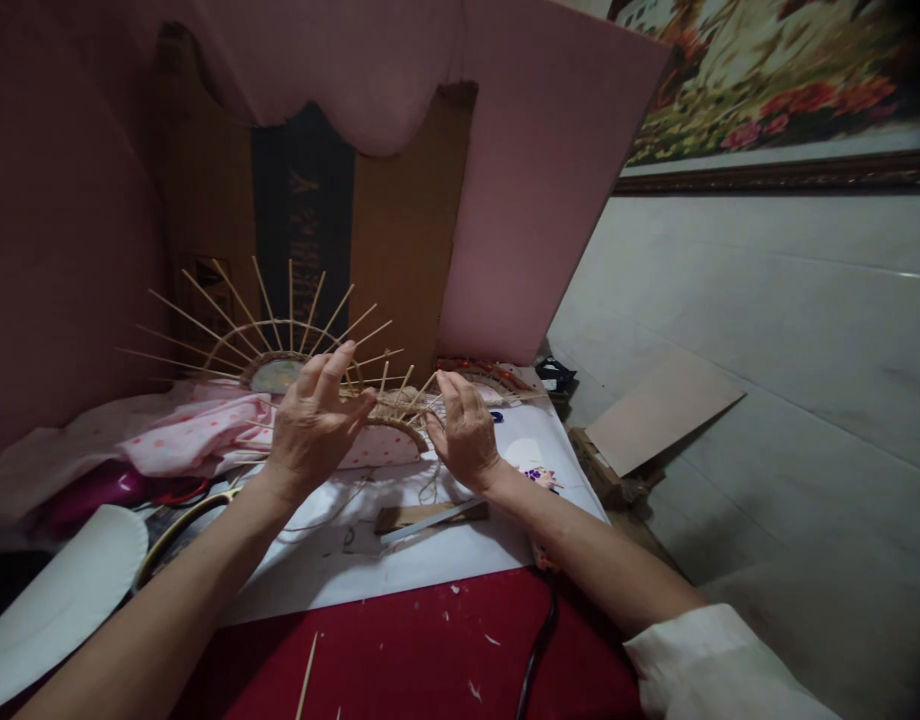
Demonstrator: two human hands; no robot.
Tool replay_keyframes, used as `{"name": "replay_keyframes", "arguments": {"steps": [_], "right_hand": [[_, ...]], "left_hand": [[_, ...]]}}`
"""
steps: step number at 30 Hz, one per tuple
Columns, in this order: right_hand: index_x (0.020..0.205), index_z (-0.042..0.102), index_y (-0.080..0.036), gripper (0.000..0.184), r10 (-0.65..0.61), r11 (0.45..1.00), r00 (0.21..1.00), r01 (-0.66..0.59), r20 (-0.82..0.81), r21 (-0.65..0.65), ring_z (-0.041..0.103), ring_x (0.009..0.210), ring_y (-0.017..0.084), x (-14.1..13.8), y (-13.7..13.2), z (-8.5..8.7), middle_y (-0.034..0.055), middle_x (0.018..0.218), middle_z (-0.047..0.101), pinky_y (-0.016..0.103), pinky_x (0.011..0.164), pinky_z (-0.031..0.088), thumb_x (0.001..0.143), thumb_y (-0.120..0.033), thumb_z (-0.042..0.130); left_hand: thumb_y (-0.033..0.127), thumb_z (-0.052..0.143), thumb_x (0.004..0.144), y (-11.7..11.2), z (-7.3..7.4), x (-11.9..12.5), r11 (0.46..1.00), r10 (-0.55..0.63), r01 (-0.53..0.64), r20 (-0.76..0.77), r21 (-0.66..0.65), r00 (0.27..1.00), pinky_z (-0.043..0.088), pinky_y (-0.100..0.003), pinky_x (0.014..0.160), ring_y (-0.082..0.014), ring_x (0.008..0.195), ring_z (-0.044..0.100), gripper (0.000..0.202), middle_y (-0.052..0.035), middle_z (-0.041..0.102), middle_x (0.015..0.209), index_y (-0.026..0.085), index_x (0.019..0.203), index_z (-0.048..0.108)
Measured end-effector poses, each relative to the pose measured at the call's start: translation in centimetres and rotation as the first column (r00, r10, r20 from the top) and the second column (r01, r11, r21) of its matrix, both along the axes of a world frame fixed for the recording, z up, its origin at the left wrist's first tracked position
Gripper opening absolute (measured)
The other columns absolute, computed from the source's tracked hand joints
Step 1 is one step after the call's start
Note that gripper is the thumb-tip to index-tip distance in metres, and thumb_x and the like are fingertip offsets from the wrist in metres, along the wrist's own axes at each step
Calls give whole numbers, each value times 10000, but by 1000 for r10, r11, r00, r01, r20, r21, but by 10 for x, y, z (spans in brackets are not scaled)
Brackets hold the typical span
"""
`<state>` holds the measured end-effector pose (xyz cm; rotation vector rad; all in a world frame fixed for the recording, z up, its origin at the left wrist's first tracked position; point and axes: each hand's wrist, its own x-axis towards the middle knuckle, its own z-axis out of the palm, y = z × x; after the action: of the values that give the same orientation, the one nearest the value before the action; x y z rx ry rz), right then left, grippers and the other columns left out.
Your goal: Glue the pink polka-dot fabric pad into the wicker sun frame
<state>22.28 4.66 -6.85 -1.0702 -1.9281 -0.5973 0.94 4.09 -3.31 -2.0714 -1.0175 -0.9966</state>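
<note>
A half-round piece [385,446] with pink dotted fabric, a braided rim and thin wooden sticks fanning upward lies between my two hands. My left hand [314,420] is curled at its left side, thumb toward the sticks; the fingertips' contact is partly hidden. At its right end, my right hand [464,430] pinches around the outer sticks and rim. Loose twine [430,488] hangs below onto the white sheet. Behind my left hand stands a similar half-round stick frame [276,376] with spread sticks and a twine arc woven across them.
Scissors [167,535] and a white scalloped sheet [77,600] lie left. A ruler [434,520] rests on a brown strip in front. Dotted fabric [205,430], a red-trimmed half-round piece [486,374] and cardboard [407,230] are behind. A black cable [539,640] crosses the red surface [400,660].
</note>
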Motion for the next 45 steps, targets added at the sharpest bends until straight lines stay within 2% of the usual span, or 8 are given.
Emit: {"name": "replay_keyframes", "arguments": {"steps": [7,12,16,24,31,35,39,45], "right_hand": [[1378,308,-75,561,48,999,999,-48,-3,-26,399,1256,256,2,-2,3,182,1336,449,433,1041,370,852,-187,470],[1397,272,-85,688,-3,1000,998,2,59,10,302,1318,308,1,-7,11,189,1424,366,497,1048,298,826,-360,540],[1419,204,-81,775,-13,999,999,11,41,46,282,1324,313,-6,-4,16,192,1381,423,511,1052,261,822,-447,537],[1436,187,-135,658,22,997,999,-24,33,70,429,1181,269,-14,0,17,110,1145,613,494,1062,246,882,-310,495],[1408,259,-131,594,41,993,998,-46,42,110,497,1059,239,-14,1,16,79,991,647,459,1045,288,886,-276,505],[1387,307,-140,597,56,995,998,-59,37,84,480,1110,260,-4,1,20,117,1120,610,460,1018,318,872,-349,525],[1342,367,-143,500,22,999,989,-15,-149,52,469,1157,272,10,-5,19,154,1224,552,466,986,366,892,-336,474],[1324,360,-82,654,-63,970,973,7,-221,-245,504,1140,311,21,-17,-3,215,1215,544,477,931,442,808,-415,585]], "left_hand": [[177,598,794,-1,-1,0,1000,26,-26,-4,9,1000,460,-495,903,-336,1205,409,121,-117,403,1391,213,887,665],[168,603,790,-2,0,0,999,36,-35,-39,25,999,466,-485,881,-341,1193,414,128,-132,384,1395,208,892,668],[178,618,780,-1,-1,0,998,45,-42,-43,49,998,468,-483,874,-336,1184,421,128,-125,400,1380,213,891,671],[212,612,795,3,-4,-1,996,56,-54,-26,73,998,479,-464,872,-317,1180,445,162,-117,450,1347,218,950,658],[216,581,820,4,-5,-1,997,38,-38,6,69,999,475,-456,878,-314,1183,454,144,-120,458,1347,208,937,664],[203,581,816,2,-4,-1,996,60,-59,-21,66,998,472,-478,874,-321,1191,443,139,-113,446,1355,222,913,679],[204,591,804,1,-3,1,996,70,-69,-11,54,997,473,-482,886,-314,1193,435,135,-107,454,1353,223,897,687],[173,596,794,-1,-2,2,998,50,-50,0,29,999,471,-497,886,-325,1187,438,136,-113,449,1357,222,893,677]]}}
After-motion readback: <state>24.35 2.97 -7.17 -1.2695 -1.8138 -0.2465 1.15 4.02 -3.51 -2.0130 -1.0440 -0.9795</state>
